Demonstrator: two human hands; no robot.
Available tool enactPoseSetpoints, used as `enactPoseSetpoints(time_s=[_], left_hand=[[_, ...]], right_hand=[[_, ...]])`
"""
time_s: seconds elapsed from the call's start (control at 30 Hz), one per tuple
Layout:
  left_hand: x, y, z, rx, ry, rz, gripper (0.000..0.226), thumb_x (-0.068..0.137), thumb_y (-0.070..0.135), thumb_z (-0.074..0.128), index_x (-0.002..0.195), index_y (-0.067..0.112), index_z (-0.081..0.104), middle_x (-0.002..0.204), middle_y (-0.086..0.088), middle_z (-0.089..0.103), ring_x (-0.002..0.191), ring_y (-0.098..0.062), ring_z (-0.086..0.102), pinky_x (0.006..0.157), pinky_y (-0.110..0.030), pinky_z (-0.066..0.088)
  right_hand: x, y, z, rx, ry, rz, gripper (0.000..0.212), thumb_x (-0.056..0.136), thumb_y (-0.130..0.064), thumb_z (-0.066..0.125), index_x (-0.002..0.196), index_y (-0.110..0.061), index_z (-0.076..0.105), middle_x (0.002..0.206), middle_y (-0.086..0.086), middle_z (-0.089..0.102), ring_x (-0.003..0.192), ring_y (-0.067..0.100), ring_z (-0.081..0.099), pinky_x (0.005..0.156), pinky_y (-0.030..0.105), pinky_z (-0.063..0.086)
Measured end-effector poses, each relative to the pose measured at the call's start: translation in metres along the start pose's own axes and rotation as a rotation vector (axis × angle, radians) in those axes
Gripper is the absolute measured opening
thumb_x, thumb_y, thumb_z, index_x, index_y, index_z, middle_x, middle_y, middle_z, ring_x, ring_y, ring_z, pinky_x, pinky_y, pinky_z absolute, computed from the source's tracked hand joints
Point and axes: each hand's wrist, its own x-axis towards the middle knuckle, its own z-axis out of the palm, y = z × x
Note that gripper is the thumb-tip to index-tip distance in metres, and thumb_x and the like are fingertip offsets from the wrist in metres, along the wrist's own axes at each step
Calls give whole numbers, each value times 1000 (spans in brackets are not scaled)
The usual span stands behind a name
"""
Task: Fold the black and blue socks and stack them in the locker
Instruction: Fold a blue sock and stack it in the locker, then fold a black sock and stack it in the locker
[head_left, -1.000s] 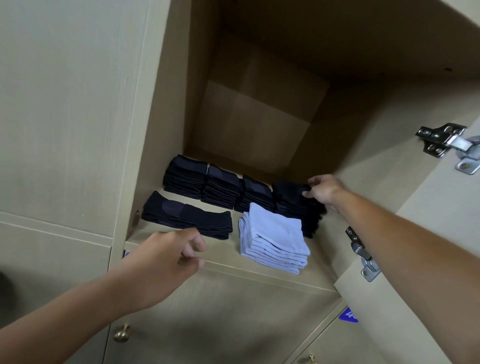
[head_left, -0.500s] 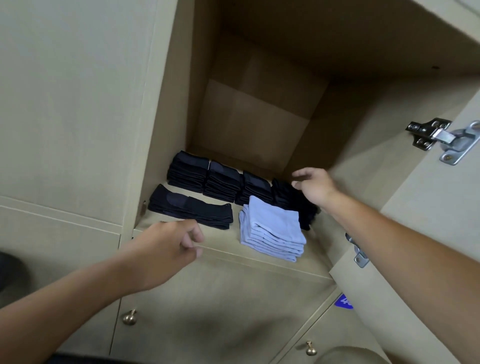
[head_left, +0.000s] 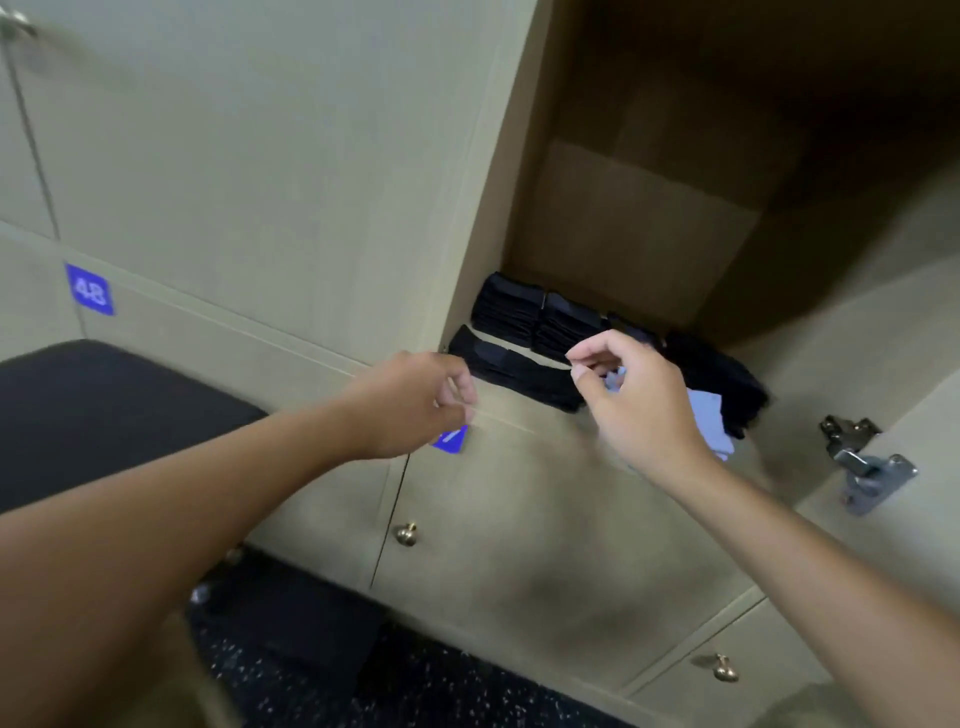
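Head view shows us standing at the open locker (head_left: 644, 218), and we take the light blue stack (head_left: 707, 415) on its shelf as our landmark. Folded black socks (head_left: 511, 309) sit in a row of piles behind that stack, toward the back wall, with one more dark pile (head_left: 719, 376) just beside it on its far right. A long, unfolded black sock (head_left: 514, 371) lies flat to the stack's left, near the shelf's front edge. Our right hand (head_left: 641, 402) hangs in front of the blue stack and hides much of it; thumb and forefinger are drawn close as if pinching, yet we see nothing between them, and blur keeps us from being certain. Our left hand (head_left: 410, 405) hovers further left of the stack, just short of the shelf lip, its fingers loosely curled and holding nothing. We judge that a stacking step is finished and most of the socks are already put away, so the long black sock looks like the piece left to fold. Next, we would need to reach left of the stack, grasp that sock, double it over evenly, then lay it on a black pile behind without nudging the neighbours.
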Motion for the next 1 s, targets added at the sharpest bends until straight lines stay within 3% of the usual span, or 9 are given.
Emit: enactPoseSetpoints(time_s=[0.2, 0.33, 0.53, 0.67, 0.83, 1.0], left_hand=[[-20, -5, -23, 29, 44, -79, 6, 95, 17, 64, 98, 13, 67, 81, 1, 75, 65, -17, 72, 65, -22, 52], [-33, -14, -41, 146, 78, -121, 7, 96, 21, 66, 96, 15, 67, 76, 5, 74, 61, -14, 71, 72, -29, 59], [-56, -30, -64, 328, 14, -227, 9, 97, 26, 64, 99, 17, 66, 83, 5, 75, 66, -15, 72, 88, -36, 57], [-71, -38, -73, 348, 3, -278, 6, 96, 26, 64, 95, 20, 65, 79, 8, 74, 63, -12, 72, 86, -32, 56], [-97, -46, -100, 386, -13, -329, 9, 95, 24, 66, 97, 16, 67, 82, 4, 76, 67, -15, 73, 71, -23, 50], [-146, -62, -149, 458, -17, -447, 9, 94, 27, 68, 96, 19, 67, 85, 2, 76, 71, -9, 70, 80, -30, 53]], right_hand=[[-22, -18, 29, -62, -179, -140, 12, 92, -15, 65, 98, -25, 67, 90, -16, 64, 91, 5, 57, 76, 13, 38], [-27, -24, 51, -148, -362, -212, 16, 92, -27, 67, 106, -28, 60, 100, -15, 61, 99, 9, 53, 83, 31, 44], [-26, -38, 75, -142, -512, -245, 19, 93, -39, 65, 108, -33, 56, 98, -15, 58, 92, 8, 53, 85, 39, 50], [-21, -58, 87, -73, -566, -241, 22, 91, -43, 65, 110, -34, 57, 95, -13, 62, 87, 7, 58, 84, 41, 52], [-17, -86, 103, -6, -608, -261, 21, 91, -44, 67, 107, -32, 60, 92, -13, 63, 85, 9, 61, 83, 38, 53], [-22, -115, 117, 51, -639, -303, 18, 91, -42, 68, 104, -32, 62, 89, -14, 65, 83, 4, 61, 82, 33, 52]])
